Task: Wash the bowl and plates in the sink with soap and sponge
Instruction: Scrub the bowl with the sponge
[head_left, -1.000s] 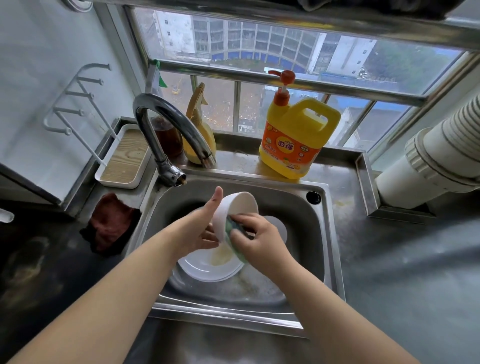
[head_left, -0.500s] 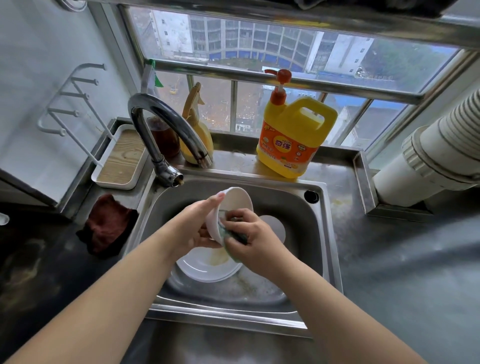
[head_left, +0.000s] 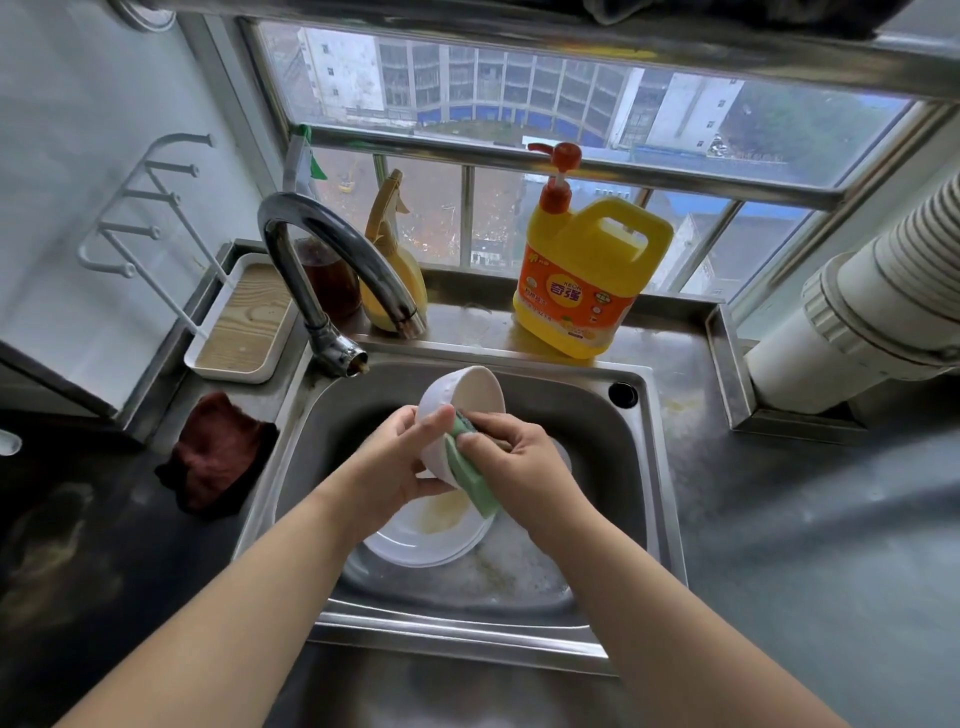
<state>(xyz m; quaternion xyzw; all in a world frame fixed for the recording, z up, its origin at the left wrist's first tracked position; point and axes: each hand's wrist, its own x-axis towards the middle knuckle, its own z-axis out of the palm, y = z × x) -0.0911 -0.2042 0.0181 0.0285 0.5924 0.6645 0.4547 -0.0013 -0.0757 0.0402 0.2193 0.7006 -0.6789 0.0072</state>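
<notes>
Over the steel sink (head_left: 644, 467) my left hand (head_left: 397, 462) grips a white bowl (head_left: 467, 395), tilted on its side with the opening facing right. My right hand (head_left: 519, 467) holds a green sponge (head_left: 467, 467) pressed against the bowl's near rim. Below them a white plate (head_left: 431, 540) with yellowish residue lies on the sink floor. A second white plate (head_left: 563, 460) peeks out behind my right hand, mostly hidden. A yellow soap jug with a red pump (head_left: 587, 275) stands on the ledge behind the sink.
The curved chrome faucet (head_left: 332, 270) arches over the sink's back left corner. A yellow spray bottle (head_left: 395, 260) and a brown jar (head_left: 332, 286) stand behind it. A dark red cloth (head_left: 218, 457) lies left of the sink, a white tray (head_left: 244, 322) beyond it, a white ribbed pipe (head_left: 872, 312) at right.
The bowl has turned so its opening faces more to the right. The sponge has slid from inside the bowl down along its near rim.
</notes>
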